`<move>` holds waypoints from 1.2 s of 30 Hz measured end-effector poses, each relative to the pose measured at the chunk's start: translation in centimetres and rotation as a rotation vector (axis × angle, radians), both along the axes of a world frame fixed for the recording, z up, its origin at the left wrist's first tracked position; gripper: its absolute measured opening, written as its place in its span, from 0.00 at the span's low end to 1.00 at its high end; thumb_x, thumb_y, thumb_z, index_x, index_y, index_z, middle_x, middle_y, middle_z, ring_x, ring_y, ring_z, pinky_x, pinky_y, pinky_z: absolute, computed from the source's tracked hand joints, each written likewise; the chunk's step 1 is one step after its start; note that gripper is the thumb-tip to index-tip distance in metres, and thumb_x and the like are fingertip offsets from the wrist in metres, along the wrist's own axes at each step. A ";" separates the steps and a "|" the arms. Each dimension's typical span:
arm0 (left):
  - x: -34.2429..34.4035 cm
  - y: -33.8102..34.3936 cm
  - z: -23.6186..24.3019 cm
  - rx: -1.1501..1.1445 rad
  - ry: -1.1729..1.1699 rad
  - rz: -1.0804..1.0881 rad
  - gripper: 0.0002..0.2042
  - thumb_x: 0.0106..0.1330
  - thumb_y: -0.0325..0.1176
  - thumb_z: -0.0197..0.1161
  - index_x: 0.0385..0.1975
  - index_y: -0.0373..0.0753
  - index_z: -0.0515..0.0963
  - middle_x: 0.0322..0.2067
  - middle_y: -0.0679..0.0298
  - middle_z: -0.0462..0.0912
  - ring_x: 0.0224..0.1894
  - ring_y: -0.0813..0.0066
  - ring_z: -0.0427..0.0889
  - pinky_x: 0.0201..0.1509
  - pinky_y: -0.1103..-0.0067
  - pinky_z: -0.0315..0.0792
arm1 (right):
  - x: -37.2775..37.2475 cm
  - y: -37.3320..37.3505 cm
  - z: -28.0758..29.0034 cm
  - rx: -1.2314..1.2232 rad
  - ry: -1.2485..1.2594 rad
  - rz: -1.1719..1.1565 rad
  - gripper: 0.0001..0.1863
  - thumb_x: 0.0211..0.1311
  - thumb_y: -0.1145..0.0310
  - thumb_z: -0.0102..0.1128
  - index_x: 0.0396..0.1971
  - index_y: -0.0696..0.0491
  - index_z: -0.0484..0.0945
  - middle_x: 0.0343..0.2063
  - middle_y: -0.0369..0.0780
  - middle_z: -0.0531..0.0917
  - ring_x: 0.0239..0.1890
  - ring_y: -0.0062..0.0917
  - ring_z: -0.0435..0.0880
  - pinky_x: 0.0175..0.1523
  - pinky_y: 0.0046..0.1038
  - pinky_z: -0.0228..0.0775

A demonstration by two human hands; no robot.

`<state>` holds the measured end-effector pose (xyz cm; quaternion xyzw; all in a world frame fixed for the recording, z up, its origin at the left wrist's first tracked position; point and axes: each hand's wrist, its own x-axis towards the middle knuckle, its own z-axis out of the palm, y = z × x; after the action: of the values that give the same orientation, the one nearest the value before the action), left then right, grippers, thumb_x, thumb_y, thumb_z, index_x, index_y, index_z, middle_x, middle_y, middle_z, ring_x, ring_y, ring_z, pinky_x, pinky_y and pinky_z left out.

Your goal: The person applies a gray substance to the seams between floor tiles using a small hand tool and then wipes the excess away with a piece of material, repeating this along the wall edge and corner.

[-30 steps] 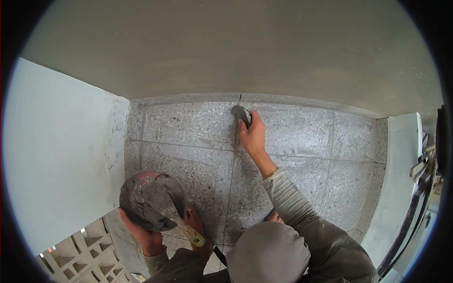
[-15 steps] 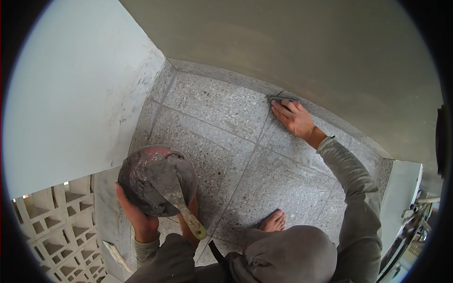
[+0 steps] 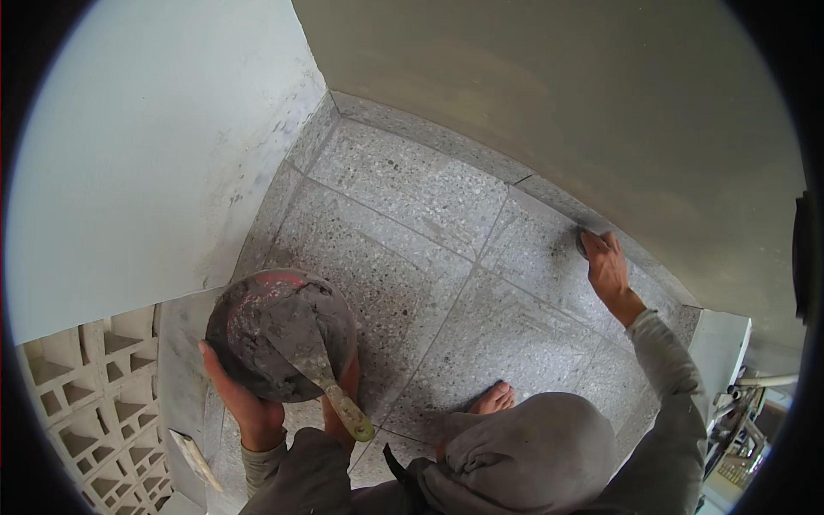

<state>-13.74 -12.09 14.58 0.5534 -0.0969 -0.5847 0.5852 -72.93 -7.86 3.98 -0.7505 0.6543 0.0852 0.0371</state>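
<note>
Your left hand (image 3: 249, 403) cups the bowl (image 3: 221, 352), plenty of paste (image 3: 287, 330) left; right of it, joints (image 3: 427, 351) look filled, right hand (image 3: 608, 270) pinching a pad (image 3: 581, 243), maybe.

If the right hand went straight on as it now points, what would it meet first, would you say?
Probably the grey speckled skirting below the olive wall, just beyond the right hand and its dark pad, though the exact gap is hard to judge.

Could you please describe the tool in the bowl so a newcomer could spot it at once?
Near the white wall on the left, the left hand holds a round bowl of grey paste. The scraper lies in it, set apart by a yellow-green handle end jutting past the bowl.
</note>
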 end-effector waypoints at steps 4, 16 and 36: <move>-0.5 0.3 -0.2 0.019 0.026 -0.089 0.30 0.79 0.57 0.46 0.68 0.39 0.67 0.65 0.61 0.73 0.66 0.64 0.72 0.72 0.67 0.63 | -1.2 5.3 -2.3 -0.309 -0.303 -0.648 0.19 0.60 0.79 0.57 0.52 0.61 0.78 0.49 0.56 0.82 0.49 0.54 0.80 0.55 0.45 0.73; -0.8 -0.6 0.6 0.014 -0.063 -0.066 0.30 0.79 0.57 0.46 0.68 0.38 0.68 0.64 0.61 0.75 0.66 0.64 0.73 0.72 0.68 0.64 | 20.8 -12.5 -9.8 -0.472 -0.432 -0.658 0.25 0.51 0.81 0.58 0.53 0.63 0.79 0.45 0.53 0.83 0.50 0.49 0.79 0.58 0.45 0.69; 2.4 1.9 1.5 -0.002 0.038 -0.007 0.27 0.79 0.53 0.49 0.67 0.38 0.69 0.65 0.59 0.75 0.65 0.62 0.75 0.73 0.65 0.65 | 17.6 -5.6 -5.2 0.055 -2.429 -1.414 0.11 0.70 0.74 0.57 0.50 0.57 0.77 0.47 0.40 0.85 0.47 0.28 0.85 0.49 0.29 0.77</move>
<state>-11.35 -10.21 16.13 0.5412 -0.0881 -0.5972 0.5854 -55.32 -13.51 -1.22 0.1293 0.4466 -0.6314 0.6206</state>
